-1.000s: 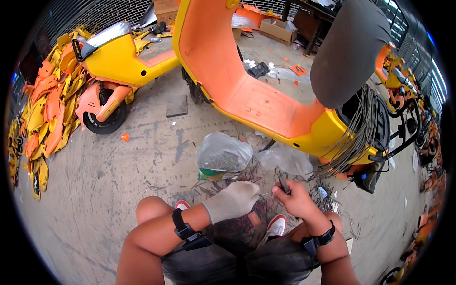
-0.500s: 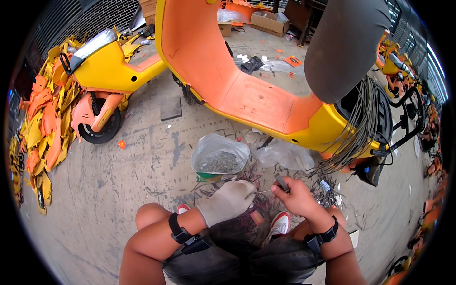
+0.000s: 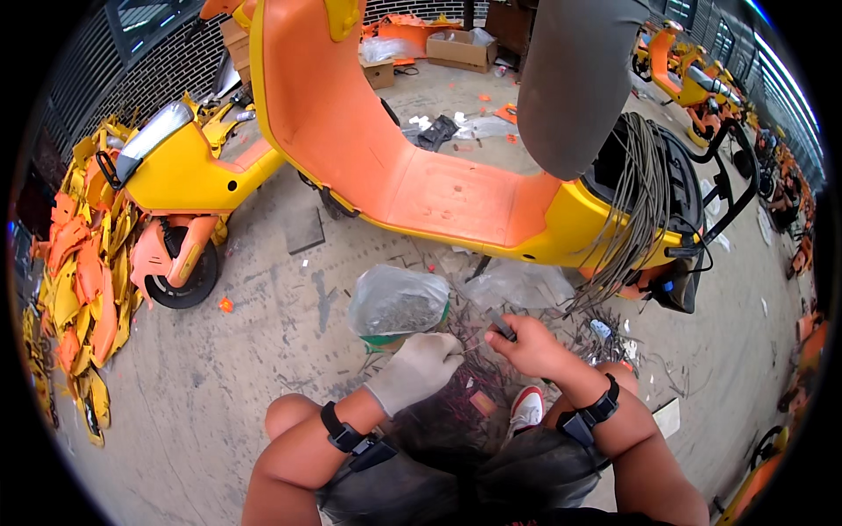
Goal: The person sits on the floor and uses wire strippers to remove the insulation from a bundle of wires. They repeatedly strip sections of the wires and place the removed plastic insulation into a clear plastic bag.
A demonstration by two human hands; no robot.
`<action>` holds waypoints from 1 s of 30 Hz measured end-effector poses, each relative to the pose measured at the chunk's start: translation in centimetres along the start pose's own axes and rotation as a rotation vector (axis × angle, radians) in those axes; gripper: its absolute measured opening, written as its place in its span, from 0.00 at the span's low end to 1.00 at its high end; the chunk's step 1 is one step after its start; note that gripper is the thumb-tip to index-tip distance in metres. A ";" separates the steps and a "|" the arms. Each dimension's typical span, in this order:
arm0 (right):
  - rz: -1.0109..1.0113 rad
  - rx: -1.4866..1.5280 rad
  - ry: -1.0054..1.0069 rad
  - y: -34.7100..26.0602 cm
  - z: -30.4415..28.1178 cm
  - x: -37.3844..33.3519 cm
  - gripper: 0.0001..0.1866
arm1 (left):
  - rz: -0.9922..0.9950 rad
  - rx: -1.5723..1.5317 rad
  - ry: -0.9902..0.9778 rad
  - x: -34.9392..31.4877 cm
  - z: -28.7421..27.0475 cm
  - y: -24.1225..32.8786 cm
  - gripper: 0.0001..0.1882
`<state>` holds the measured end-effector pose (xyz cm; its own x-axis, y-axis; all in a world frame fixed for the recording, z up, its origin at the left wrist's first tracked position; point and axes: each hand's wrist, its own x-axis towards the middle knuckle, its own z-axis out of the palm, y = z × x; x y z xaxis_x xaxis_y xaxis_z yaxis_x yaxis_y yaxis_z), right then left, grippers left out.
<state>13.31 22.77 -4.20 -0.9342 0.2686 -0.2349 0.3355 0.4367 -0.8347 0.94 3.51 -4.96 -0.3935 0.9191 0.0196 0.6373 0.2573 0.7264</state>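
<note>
My left hand [image 3: 414, 372], in a pale work glove, is closed with its fingertips pinching one end of a thin wire [image 3: 474, 347]. The wire stretches across to my bare right hand [image 3: 535, 349], which grips a flat grey blade-like tool [image 3: 502, 324] that sticks up past the thumb. Where the wire meets the tool is hidden by the fingers. Just beyond my left hand stands a green bucket [image 3: 379, 340] lined with a clear plastic bag [image 3: 399, 285], with fine grey wire pieces inside. Dark cut strips [image 3: 456, 394] litter the floor beneath both hands.
A yellow and orange scooter [image 3: 456, 202] stands ahead, a bundle of grey cables [image 3: 645, 175] draped over its right end. Plastic sheeting [image 3: 522, 285] lies under it. Broken body panels [image 3: 83, 272] are heaped on the left. A cardboard box [image 3: 462, 51] sits farther back.
The view has shifted, so the scooter appears farther left. Both hands keep their grip, and the gap between them looks slightly smaller.
</note>
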 end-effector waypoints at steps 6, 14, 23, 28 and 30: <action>-0.027 -0.027 0.021 -0.1 0.5 -0.8 0.16 | -0.083 -0.044 0.019 -0.4 -0.8 1.3 0.12; -0.062 -0.074 0.049 0.4 0.9 -1.5 0.19 | 0.056 0.074 0.071 -2.0 0.9 -0.1 0.11; 0.010 -0.019 0.022 0.1 1.2 -2.0 0.20 | -0.101 0.014 -0.023 -2.2 -1.0 2.4 0.12; 0.008 -0.047 0.016 0.3 1.0 -1.7 0.20 | 0.163 0.088 0.118 -2.6 1.0 -0.3 0.11; 0.052 -0.043 -0.004 0.0 0.8 -2.0 0.21 | 0.102 0.053 0.086 -2.5 0.8 -0.1 0.11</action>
<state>15.06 21.50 -4.11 -0.9158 0.2881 -0.2799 0.3885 0.4584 -0.7993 2.41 1.47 -5.63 -0.3790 0.9128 0.1521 0.7103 0.1816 0.6801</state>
